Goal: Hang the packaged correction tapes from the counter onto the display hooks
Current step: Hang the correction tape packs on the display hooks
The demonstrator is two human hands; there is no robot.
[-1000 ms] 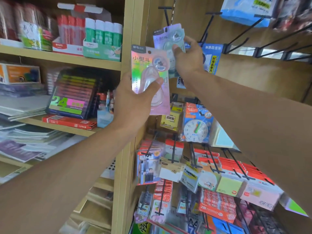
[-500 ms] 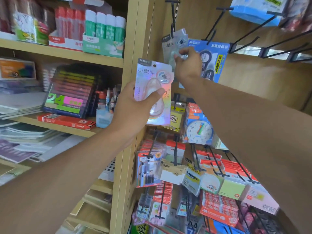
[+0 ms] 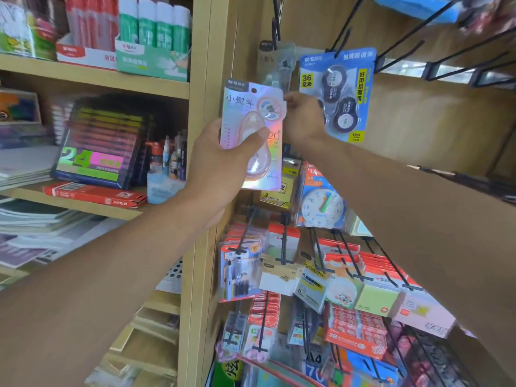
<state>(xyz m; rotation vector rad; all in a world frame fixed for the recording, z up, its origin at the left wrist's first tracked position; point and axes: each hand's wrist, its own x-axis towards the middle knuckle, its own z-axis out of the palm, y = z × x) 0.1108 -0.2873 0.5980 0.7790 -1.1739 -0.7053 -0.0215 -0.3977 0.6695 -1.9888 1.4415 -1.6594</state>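
Now hung on black wire hook (image 3: 276,26): clear blister-packed correction tape (image 3: 277,65). Right hand (image 3: 303,121) dropped just below, grip indiscernible. Left hand (image 3: 223,160) gripping holographic pink-carded correction tape (image 3: 252,135) below same hook, ready for hanging.

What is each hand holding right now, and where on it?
The left hand grips the holographic correction tape pack by its lower half, thumb across the front. The right hand is partly hidden behind that pack; whether it holds anything cannot be told.
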